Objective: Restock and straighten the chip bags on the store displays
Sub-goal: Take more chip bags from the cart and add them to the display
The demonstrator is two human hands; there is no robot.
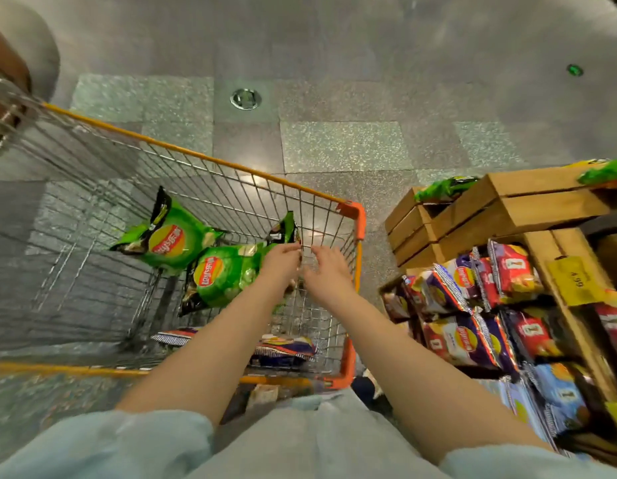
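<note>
Both my bare arms reach down into a wire shopping cart (359, 223) with an orange rim. My left hand (281, 262) hovers over a green chip bag (220, 274), and its fingertips reach the lower edge of another green bag (284, 229) that leans on the cart's far wall. Just to the right, my right hand (329, 271) has spread fingers and holds nothing. A third green bag (168, 236) lies further left in the cart. Two purple bags (286, 349) lie on the cart floor under my forearms.
A wooden crate display (542, 205) stands to the right of the cart, packed with purple (462, 337), red (514, 267) and blue bags (563, 395). Green bags (442, 188) lie on its top crates. A yellow price tag (573, 280) hangs on its frame. Tiled floor surrounds the cart.
</note>
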